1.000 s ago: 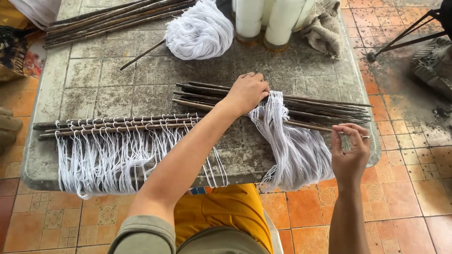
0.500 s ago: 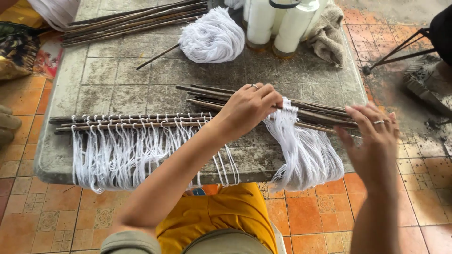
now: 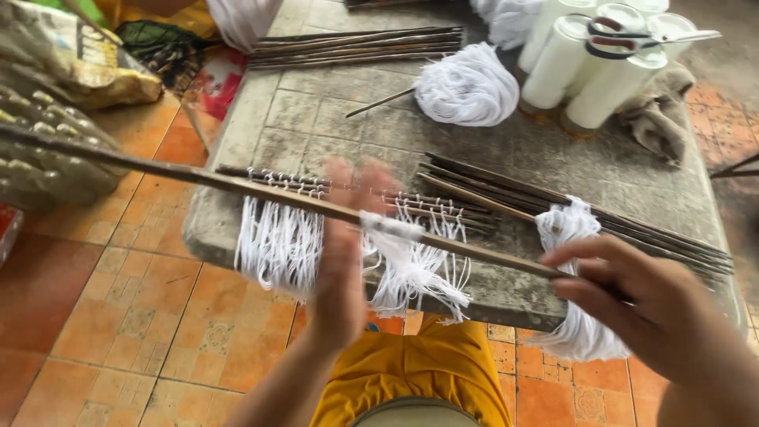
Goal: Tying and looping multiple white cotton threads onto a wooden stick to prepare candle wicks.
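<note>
Right hand (image 3: 648, 308) nearest, fingers closed on the near end of a long dark stick (image 3: 261, 190) slanting off to the left; left hand (image 3: 348, 253) blurred, open-palmed beneath its white string tassel (image 3: 411, 265); beyond, stone table (image 3: 316, 119) with tied sticks (image 3: 379, 198), yarn skein (image 3: 468, 85), spools (image 3: 585, 63)

Motion-blurred left hand (image 3: 344, 261)

I see a rough, matt stone tabletop (image 3: 332, 119), dark wooden sticks (image 3: 237, 183), soft white cotton threads (image 3: 277, 245), glossy plastic spools (image 3: 553, 63).
</note>
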